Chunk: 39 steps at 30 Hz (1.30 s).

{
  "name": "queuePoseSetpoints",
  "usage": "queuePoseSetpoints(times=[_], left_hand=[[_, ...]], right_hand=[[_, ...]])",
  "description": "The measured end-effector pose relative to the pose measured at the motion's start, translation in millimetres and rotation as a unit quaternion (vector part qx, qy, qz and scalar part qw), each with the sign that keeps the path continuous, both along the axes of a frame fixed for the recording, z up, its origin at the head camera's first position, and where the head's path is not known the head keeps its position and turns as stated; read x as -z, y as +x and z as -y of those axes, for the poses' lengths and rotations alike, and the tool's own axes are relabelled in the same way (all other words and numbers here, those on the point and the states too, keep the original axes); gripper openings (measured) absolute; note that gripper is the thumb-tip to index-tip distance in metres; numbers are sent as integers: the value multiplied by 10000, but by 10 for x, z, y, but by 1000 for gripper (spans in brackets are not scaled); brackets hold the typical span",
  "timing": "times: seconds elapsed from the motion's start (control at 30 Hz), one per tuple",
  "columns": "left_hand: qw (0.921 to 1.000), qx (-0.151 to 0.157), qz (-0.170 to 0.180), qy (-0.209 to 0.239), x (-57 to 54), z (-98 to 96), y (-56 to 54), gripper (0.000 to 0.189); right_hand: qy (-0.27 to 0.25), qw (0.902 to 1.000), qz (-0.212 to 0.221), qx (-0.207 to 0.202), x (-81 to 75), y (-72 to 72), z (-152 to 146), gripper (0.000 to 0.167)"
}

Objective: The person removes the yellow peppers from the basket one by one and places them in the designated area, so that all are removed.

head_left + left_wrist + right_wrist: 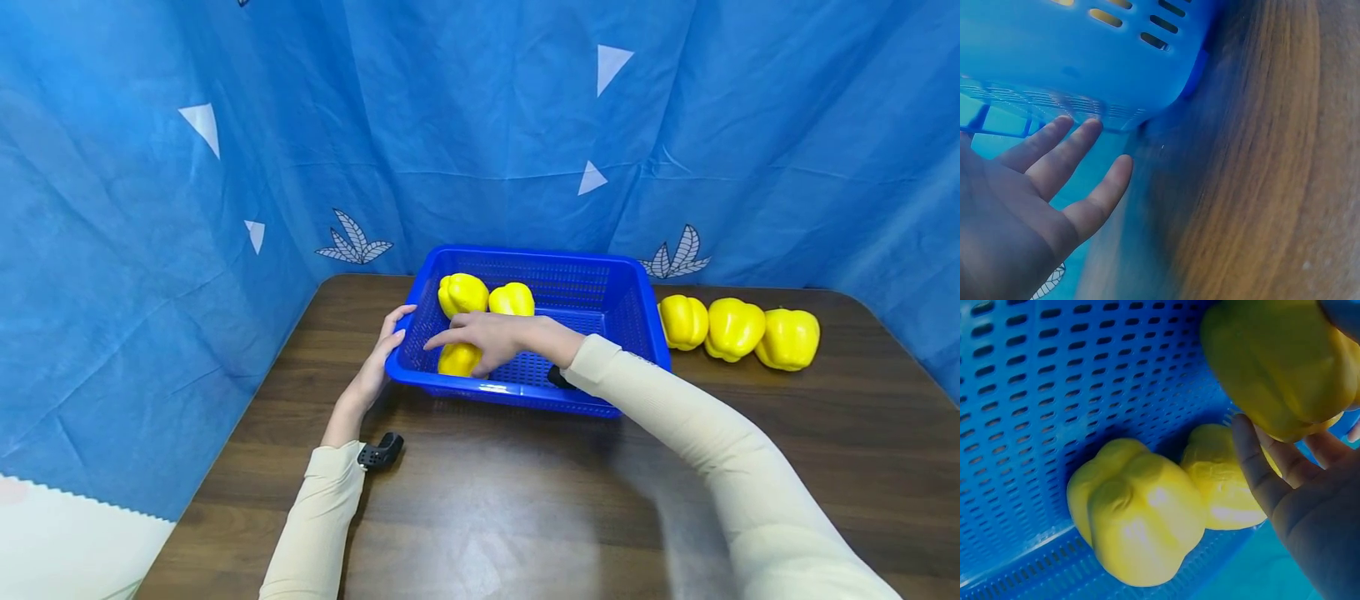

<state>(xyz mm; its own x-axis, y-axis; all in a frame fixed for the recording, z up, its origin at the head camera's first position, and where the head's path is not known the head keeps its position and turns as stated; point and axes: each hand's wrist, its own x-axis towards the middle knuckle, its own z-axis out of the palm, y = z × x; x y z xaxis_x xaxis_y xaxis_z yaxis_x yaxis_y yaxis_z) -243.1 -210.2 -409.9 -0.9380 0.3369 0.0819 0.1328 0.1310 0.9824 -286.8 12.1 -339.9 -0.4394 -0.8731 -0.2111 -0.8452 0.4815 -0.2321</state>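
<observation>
Yellow pepper (456, 361) is inside the blue basket (510, 390), near its front left corner, under your right hand (491, 333). From here it might roll into its neighbours if you pull away with a fingertip catching its smooth side, and the basket could slide on the table (525, 508) if your left hand (375, 367) pushes unevenly. Your left fingers are fairly straight, unclenched, and rest against the basket's left side. Your right fingers are spread wide round the pepper, thumb opposite, apparently grasping it; how firmly, I cannot tell. Just beyond, 2 more peppers (462, 293) lie towards the far wall; outside, right of the basket, 3 others (735, 329) sit in a row.
</observation>
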Motion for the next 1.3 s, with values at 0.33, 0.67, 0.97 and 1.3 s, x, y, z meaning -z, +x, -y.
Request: queuePoseSetpoints(times=[0.33,0.67,0.97,1.3], left_hand=[[10000,37,-53,71,8,-15,-1,50],[9998,-32,-144,109,16,-31,2,50],[9999,-29,-145,75,18,-28,8,51],[9999,-19,-149,79,8,-25,18,51]], right_hand=[[1125,9933,-195,204,-88,64,-61,69],[1369,9888,69,590,-106,67,-195,71],[1284,9898,-24,610,-127,75,-273,69],[606,9947,-16,827,-213,58,-450,69]])
